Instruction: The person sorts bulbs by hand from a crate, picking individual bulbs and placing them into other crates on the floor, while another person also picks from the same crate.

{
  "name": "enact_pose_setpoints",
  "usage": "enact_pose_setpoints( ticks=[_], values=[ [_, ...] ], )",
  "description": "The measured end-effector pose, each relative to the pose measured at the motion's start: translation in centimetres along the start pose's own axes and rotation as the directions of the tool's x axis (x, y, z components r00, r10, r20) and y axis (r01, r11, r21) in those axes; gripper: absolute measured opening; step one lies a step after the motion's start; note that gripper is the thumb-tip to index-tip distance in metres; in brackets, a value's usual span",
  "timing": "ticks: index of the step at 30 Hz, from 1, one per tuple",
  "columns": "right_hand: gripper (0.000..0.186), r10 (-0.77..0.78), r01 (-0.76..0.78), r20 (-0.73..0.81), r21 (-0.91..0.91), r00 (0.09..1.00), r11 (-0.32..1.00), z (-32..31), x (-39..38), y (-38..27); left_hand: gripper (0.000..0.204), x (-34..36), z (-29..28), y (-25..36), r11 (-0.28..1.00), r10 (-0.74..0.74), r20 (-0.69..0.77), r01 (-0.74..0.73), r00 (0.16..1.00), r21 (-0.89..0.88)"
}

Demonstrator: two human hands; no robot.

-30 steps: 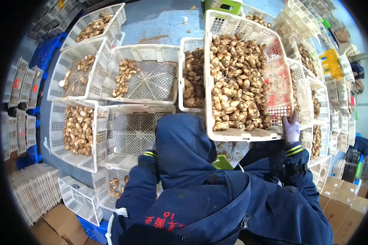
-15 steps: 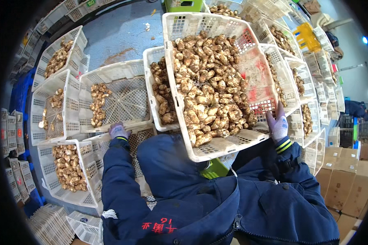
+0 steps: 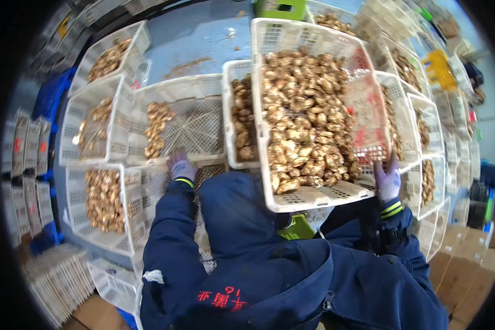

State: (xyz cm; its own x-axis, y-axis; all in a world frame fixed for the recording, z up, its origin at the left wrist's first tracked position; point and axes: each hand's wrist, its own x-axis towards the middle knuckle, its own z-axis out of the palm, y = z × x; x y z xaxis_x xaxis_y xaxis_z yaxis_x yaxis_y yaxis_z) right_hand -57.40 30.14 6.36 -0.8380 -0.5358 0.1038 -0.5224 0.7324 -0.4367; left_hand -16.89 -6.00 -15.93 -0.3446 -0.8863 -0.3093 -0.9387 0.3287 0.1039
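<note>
My gloved right hand [image 3: 386,179] grips the right wall of a large white crate [image 3: 371,99] well filled with knobbly brown mushrooms [image 3: 308,126], possibly dirt-covered. This crate sits higher than its neighbours and overlaps a crate of darker mushrooms [image 3: 242,121] on its left. My gloved left hand [image 3: 179,164] has its fingers over the near rim of a lower white crate [image 3: 195,88], which holds a small pile at its left side. Below that hand another crate is mostly hidden by my dark blue sleeve and clothing.
More white crates of mushrooms [image 3: 102,198] line both sides. A green crate [image 3: 280,10] is at the top, another [image 3: 296,226] low in the middle. Blue pallets [image 3: 52,96] and stacked crates are at left; cardboard boxes [image 3: 456,264] and a person in dark clothing [image 3: 492,176] at right.
My left hand, hidden low behind my clothing a second ago, has come forward onto the lower crate's rim. My right hand stays on the large crate. The whole view has shifted.
</note>
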Motion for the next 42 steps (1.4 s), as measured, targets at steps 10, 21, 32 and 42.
enact_pose_setpoints(
  ticks=[10, 21, 32, 42],
  values=[
    [0.058, -0.203, 0.18, 0.17, 0.143, 0.964, 0.973, 1.3, 3.0, 7.3, 0.074, -29.2, 7.3, -9.3, 0.928, -0.359, -0.236, 0.317, 0.903, -0.197],
    [0.057, -0.238, 0.224, 0.238, 0.086, 0.942, 0.971, 1.6, 11.1, 19.5, 0.063, -56.3, 21.5, -19.9, 0.541, -0.671, 0.695, 0.811, 0.257, 0.222],
    [0.054, 0.03, -0.147, 0.283, 0.399, 0.959, 0.905, 1.7, 7.9, 14.3, 0.053, -52.2, 21.7, -22.5, 0.032, -0.841, 0.526, 0.981, 0.129, -0.189],
    [0.036, -0.332, 0.632, 0.57, -0.479, 0.752, 0.609, 3.6, 6.2, 10.0, 0.044, -49.3, 19.6, -36.7, 0.179, -0.906, 0.12, 0.625, 0.405, -0.759]
  ],
)
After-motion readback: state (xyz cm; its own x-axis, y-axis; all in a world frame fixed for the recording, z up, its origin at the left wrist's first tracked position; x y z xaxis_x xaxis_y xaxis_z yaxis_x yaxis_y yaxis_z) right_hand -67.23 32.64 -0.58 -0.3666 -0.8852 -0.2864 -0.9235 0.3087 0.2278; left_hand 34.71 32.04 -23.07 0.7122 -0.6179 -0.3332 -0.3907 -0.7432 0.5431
